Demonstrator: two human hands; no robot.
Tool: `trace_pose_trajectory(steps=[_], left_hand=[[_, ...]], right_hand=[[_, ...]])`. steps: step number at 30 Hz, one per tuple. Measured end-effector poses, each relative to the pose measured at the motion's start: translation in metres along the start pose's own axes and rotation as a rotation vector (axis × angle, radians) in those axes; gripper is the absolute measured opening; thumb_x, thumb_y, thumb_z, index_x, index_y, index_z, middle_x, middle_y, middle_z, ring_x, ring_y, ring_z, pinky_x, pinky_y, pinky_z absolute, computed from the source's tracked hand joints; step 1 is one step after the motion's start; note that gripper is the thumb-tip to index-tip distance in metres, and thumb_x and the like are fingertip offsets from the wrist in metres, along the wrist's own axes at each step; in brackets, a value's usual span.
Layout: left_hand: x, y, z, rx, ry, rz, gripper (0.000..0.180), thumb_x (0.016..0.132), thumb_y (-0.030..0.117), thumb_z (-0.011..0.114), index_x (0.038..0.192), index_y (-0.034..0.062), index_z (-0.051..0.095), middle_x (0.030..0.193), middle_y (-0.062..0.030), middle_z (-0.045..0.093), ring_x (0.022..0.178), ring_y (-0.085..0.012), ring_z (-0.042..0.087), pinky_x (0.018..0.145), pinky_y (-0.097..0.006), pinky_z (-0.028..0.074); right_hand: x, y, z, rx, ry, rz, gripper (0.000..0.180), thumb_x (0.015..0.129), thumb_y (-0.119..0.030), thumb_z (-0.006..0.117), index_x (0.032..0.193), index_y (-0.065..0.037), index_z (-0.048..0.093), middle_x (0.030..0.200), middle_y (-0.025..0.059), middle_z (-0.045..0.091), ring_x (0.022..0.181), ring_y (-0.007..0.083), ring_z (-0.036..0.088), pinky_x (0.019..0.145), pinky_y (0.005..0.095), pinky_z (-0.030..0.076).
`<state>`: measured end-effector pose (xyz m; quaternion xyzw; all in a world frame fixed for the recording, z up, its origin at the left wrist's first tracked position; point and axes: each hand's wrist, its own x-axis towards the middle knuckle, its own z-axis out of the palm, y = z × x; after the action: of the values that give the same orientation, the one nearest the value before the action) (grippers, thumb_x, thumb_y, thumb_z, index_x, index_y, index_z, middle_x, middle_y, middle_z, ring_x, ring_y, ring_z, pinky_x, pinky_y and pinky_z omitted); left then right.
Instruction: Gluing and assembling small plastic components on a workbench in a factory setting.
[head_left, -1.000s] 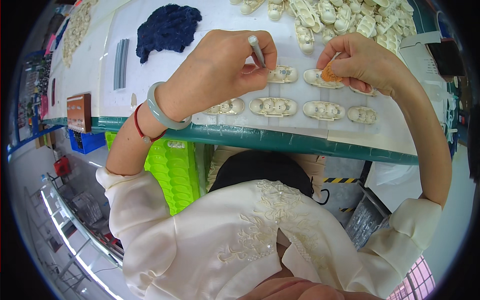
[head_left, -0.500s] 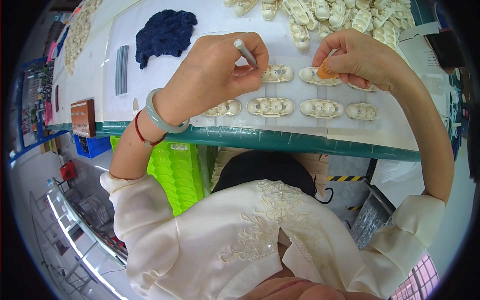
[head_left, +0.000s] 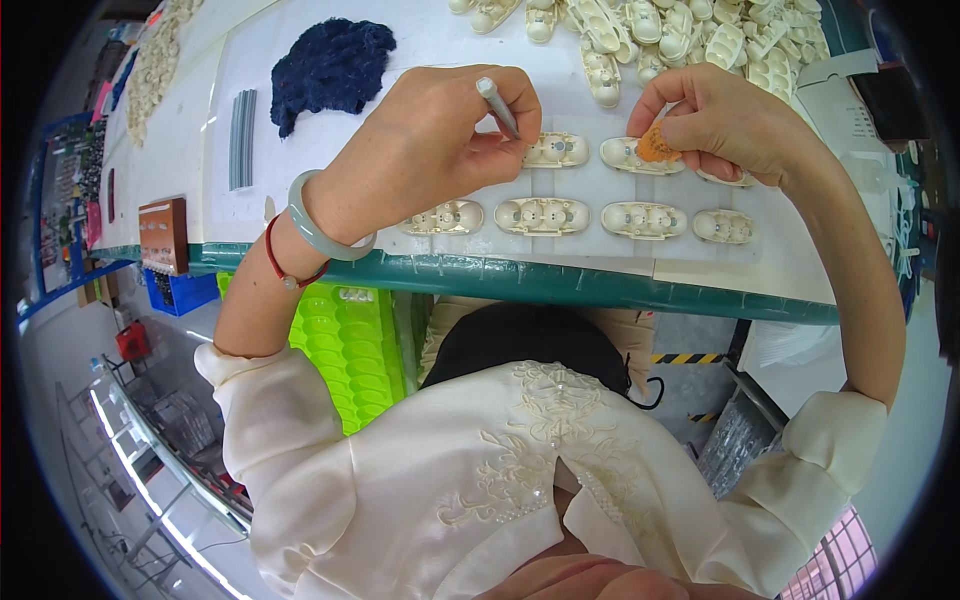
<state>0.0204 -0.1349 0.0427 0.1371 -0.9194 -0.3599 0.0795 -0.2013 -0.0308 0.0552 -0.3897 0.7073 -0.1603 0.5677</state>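
My left hand (head_left: 440, 125) is closed around a slim grey pen-like stick (head_left: 497, 107), its lower end hidden by my fingers. Just right of those fingers lies a cream plastic shell (head_left: 557, 150) with round hollows and a grey spot. A small orange piece, sponge or cloth (head_left: 657, 145), is pinched in my right hand (head_left: 730, 120). It rests over another cream shell (head_left: 620, 153) in the upper row. In the lower row, nearer me, sit several similar shells (head_left: 541, 215), and one more is partly covered by my right hand.
A heap of cream shells (head_left: 690, 30) covers the back right of the table. A dark blue cloth (head_left: 330, 70) and grey strips (head_left: 242, 140) lie at left. The green table edge (head_left: 500, 275) runs before me, with a bright green tray (head_left: 350, 350) below.
Very little differs. Both hands stay in place over the upper row; the upper end of the grey stick has shifted slightly to the right.
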Motion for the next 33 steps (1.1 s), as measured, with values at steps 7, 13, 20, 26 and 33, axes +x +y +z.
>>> trace_pose_trajectory(steps=[7,13,20,26,33], left_hand=[[-0.003,-0.001,0.002,-0.01,0.031,0.018,0.011,0.072,-0.005,0.062,0.08,0.0013,0.058,0.075,-0.003,0.061,0.069,-0.0108,0.062,0.065,-0.022,0.054],[-0.004,-0.001,0.006,-0.003,0.089,0.023,0.012,0.071,-0.006,0.062,0.08,0.0005,0.057,0.075,-0.0041,0.061,0.069,-0.0116,0.062,0.067,-0.023,0.055],[-0.007,0.001,0.007,-0.037,0.112,0.028,0.013,0.069,-0.007,0.062,0.079,0.0005,0.057,0.075,-0.0049,0.06,0.07,-0.0132,0.063,0.068,-0.025,0.056],[-0.005,-0.001,0.012,-0.046,0.143,0.01,0.013,0.069,-0.006,0.062,0.078,0.0008,0.057,0.076,-0.0043,0.06,0.07,-0.0127,0.063,0.066,-0.024,0.055],[-0.006,-0.011,0.0,-0.17,0.059,-0.109,0.009,0.073,-0.005,0.061,0.079,0.0011,0.058,0.078,-0.0036,0.063,0.076,-0.0089,0.062,0.069,-0.022,0.052]], right_hand=[[0.0,0.005,-0.005,0.023,-0.048,0.004,0.021,0.074,-0.012,0.063,0.091,0.0,0.063,0.058,0.0018,0.051,0.039,0.0041,0.037,0.034,0.0186,0.027],[-0.001,0.005,-0.006,0.022,-0.072,-0.051,0.023,0.075,-0.012,0.063,0.094,0.001,0.063,0.058,0.0025,0.053,0.039,0.0042,0.038,0.034,0.0187,0.027],[0.002,-0.021,0.024,0.01,0.005,-0.313,0.029,0.077,-0.012,0.062,0.101,0.003,0.062,0.062,0.0055,0.056,0.043,0.0057,0.045,0.035,0.0213,0.032],[0.016,-0.026,0.043,0.001,-0.08,-0.254,0.024,0.077,-0.01,0.059,0.096,0.004,0.063,0.062,0.0059,0.056,0.044,0.008,0.048,0.039,0.0229,0.038],[0.021,-0.036,0.047,0.122,-0.044,-0.134,0.012,0.075,-0.01,0.061,0.08,0.002,0.063,0.061,0.0052,0.056,0.041,0.0064,0.044,0.037,0.0212,0.032]])
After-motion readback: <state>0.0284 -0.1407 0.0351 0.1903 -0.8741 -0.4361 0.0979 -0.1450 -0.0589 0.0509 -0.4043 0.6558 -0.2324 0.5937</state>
